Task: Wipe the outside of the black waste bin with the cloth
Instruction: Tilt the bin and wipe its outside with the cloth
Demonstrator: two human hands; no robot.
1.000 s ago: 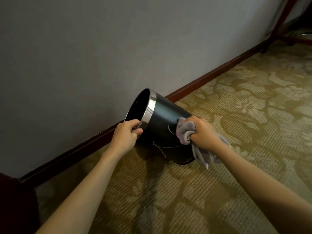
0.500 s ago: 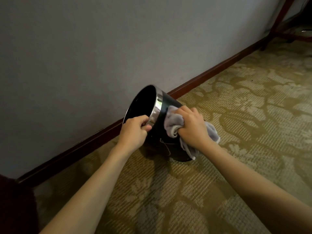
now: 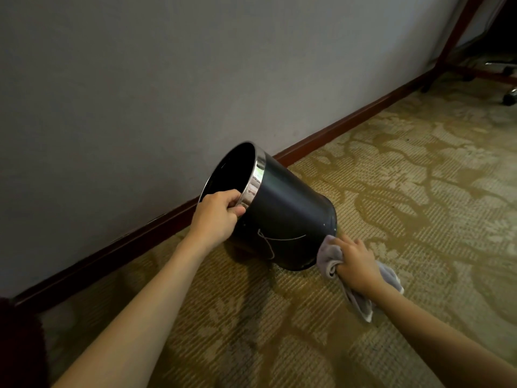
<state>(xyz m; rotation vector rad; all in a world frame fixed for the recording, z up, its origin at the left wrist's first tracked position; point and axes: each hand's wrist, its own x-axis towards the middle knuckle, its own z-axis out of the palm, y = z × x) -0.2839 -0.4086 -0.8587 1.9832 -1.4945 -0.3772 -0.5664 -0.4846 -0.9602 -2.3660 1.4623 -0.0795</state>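
While the black waste bin sits tilted on the patterned carpet, mouth facing up-left toward the grey wall, its lower edge touches the floor just near the dark red skirting board. Left hand grips the chrome rim band: fingers curled over the lip into the opening, thumb on the outside. Right hand is fisted around the bunched grey cloth, fingers fully curled; the wad touches the bin's bottom right edge, low by the carpet. Loose tail of the cloth trails near-right under the wrist onto the carpet. Pale scratch lines show on the bin's near side. Far right: wooden furniture legs and a chair caster, well apart from the bin.
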